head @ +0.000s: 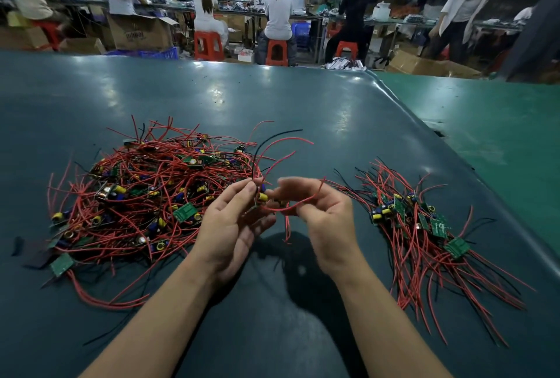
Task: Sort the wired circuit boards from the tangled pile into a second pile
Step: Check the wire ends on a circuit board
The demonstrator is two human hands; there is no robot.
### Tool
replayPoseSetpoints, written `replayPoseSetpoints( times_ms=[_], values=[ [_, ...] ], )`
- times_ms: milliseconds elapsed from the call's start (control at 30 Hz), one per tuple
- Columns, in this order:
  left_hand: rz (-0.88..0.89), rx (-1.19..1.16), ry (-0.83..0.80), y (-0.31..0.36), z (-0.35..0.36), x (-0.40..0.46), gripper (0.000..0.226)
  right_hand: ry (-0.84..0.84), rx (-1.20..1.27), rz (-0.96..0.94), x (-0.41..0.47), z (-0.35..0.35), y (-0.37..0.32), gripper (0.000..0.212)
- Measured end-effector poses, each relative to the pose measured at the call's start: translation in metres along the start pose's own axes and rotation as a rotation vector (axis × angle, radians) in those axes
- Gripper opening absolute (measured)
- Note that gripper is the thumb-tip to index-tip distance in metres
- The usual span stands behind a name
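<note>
Handwritten "19" in white on a green circuit board [439, 227] in the right-hand pile [430, 235]. Dark print on a cardboard box [138, 33] behind the surface [303, 111], too blurred to read. No other legible text.

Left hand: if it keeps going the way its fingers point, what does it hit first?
The left hand points up and slightly right; first it would likely meet the tangled pile's right edge of looping red wires. Depth is unclear, so it may pass above them.

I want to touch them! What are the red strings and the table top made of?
Red strings: probably wires in soft plastic or rubber coating; they bend and look smooth. Table top: seemingly a glossy dark green rubber or vinyl sheet; lamps reflect off it.
</note>
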State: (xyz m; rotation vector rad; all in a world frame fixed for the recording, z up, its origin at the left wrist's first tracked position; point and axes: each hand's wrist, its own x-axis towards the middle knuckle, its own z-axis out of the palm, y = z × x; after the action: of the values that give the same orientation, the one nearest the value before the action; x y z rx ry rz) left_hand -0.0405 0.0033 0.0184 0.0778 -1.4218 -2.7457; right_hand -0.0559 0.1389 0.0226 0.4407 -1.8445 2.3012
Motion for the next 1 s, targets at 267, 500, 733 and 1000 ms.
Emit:
replayPoseSetpoints(
  times_ms=[267, 500, 733, 1000],
  values=[
    [-0.169, 0.104, -0.137, -0.006, 0.006, -0.005, 0.02, -0.026, -0.091, 0.15, 0.002, -0.003, 0.002, 0.007],
    [-0.186, 0.145, -0.203, -0.005, 0.005, -0.005, 0.027, -0.021, 0.043, 0.216, 0.003, -0.008, -0.002, 0.013],
    [-0.293, 0.148, -0.316, -0.003, 0.002, -0.006, 0.011, 0.223, 0.185, 0.246, 0.014, -0.02, -0.006, 0.024],
    [-0.371, 0.188, -0.462, -0.003, 0.0, -0.006, 0.018, 0.273, 0.418, 0.444, 0.018, -0.022, -0.008, 0.053]
  ],
)
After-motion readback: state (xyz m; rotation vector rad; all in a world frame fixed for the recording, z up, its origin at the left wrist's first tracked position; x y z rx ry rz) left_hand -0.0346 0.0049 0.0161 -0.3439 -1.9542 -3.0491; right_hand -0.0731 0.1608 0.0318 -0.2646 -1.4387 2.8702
